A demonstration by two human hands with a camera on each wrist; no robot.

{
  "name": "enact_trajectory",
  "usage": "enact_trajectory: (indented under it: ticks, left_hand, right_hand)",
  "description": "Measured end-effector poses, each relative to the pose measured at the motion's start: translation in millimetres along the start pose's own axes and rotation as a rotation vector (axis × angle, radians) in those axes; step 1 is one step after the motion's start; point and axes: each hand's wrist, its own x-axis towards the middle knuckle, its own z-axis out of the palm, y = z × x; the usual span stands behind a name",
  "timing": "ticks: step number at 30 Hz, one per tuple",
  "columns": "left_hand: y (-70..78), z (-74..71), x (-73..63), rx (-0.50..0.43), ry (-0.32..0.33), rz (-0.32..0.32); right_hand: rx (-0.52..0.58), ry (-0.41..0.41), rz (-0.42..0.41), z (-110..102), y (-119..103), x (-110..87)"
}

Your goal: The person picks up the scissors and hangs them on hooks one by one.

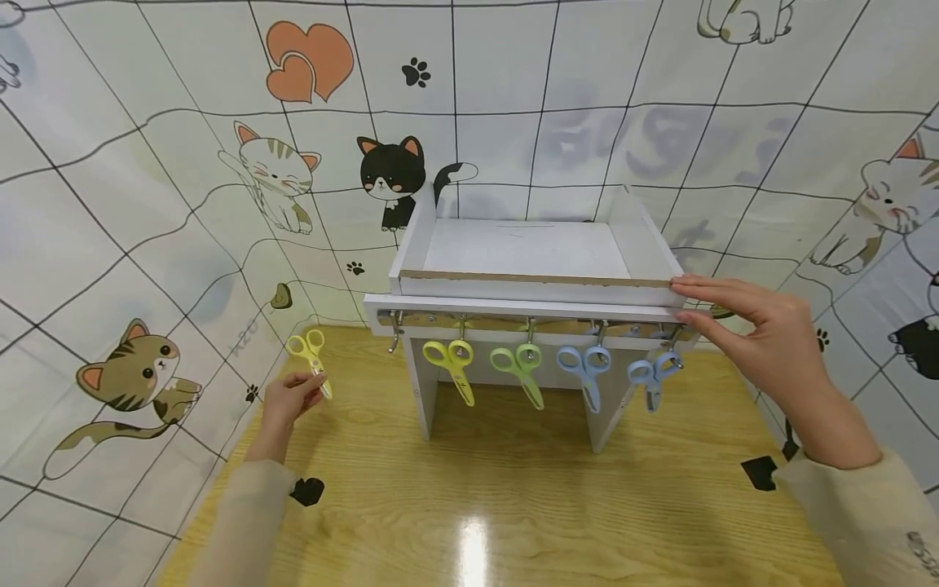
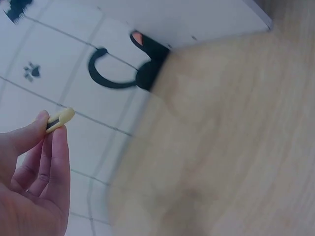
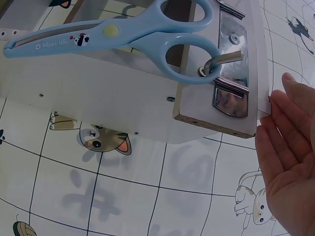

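Observation:
My left hand [image 1: 288, 398] pinches a pair of yellow scissors [image 1: 314, 359] by the blade, handles upward, left of a white shelf stand [image 1: 513, 310]. Only a pale yellow end of these scissors [image 2: 66, 115] shows between thumb and fingertips in the left wrist view. My right hand [image 1: 778, 342] touches the stand's right end with its fingers fairly straight. From hooks along the front rail hang yellow scissors [image 1: 456, 367], green scissors [image 1: 522, 371], blue scissors [image 1: 587, 375] and, nearest the right hand, another blue pair [image 3: 118, 34]. The leftmost hook [image 1: 394, 333] carries nothing.
A raised white tray-like top [image 1: 528, 244] with low walls sits on the stand. The stand's legs rest on a wood-grain tabletop [image 1: 469, 489]. A cat-print sheet [image 1: 499, 98] rises behind and at both sides. Black patches [image 1: 306, 492] lie on the table.

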Motion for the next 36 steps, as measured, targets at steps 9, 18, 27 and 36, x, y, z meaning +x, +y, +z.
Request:
enact_trajectory:
  ticks: [9, 18, 27, 36]
  left_hand:
    - [50.3, 17.7, -36.7, -0.05, -0.137, 0.161]
    - [73.6, 27.9, -72.7, -0.136, -0.414, 0.446]
    - [74.3, 42.5, -93.4, 0.025, -0.732, 0.673]
    - [67.9, 57.9, -98.4, 0.183, -0.823, 0.67]
  right_hand:
    - [-0.002, 0.0, 0.001, 1.2, 0.2, 0.4]
    - [0.015, 0.0, 0.007, 0.9, -0.8, 0.1]
    - [0.015, 0.004, 0.007, 1.1, 0.1, -0.7]
    - [0.018, 0.006, 0.008, 1.6, 0.5, -0.7]
